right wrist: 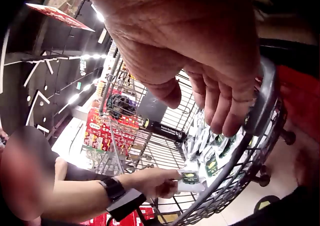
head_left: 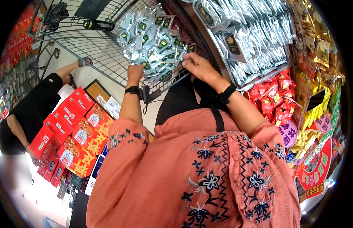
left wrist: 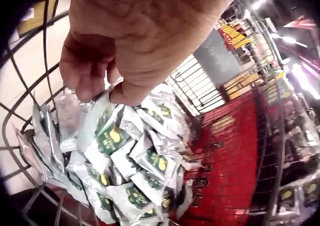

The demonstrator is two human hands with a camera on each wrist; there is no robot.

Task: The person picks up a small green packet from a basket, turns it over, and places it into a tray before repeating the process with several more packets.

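And the left hand [head_left: 135, 74] is pinching a silver packet [right wrist: 190, 177] at the heap [head_left: 150, 41] inside the shopping cart [right wrist: 265, 98]! The right hand [head_left: 201, 67] is hovering near, fingers loosely bent, seemingly holding nothing. Gripping just the edge is probably working best, sparing the neighbours. Beyond, more silver packs [head_left: 256, 45] are filling a tray; red boxes [head_left: 66, 117] are standing stacked above pale floor [head_left: 108, 87].

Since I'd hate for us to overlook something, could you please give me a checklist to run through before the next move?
1. Left hand gripping a silver packet: ok.
2. Right hand free: ok, no packet shows in it.
3. Packet pile inside the wire cart: ok.
4. Pile neatly arranged: not ok, packets lie jumbled.
5. Pile counted: cannot tell, packets overlap.
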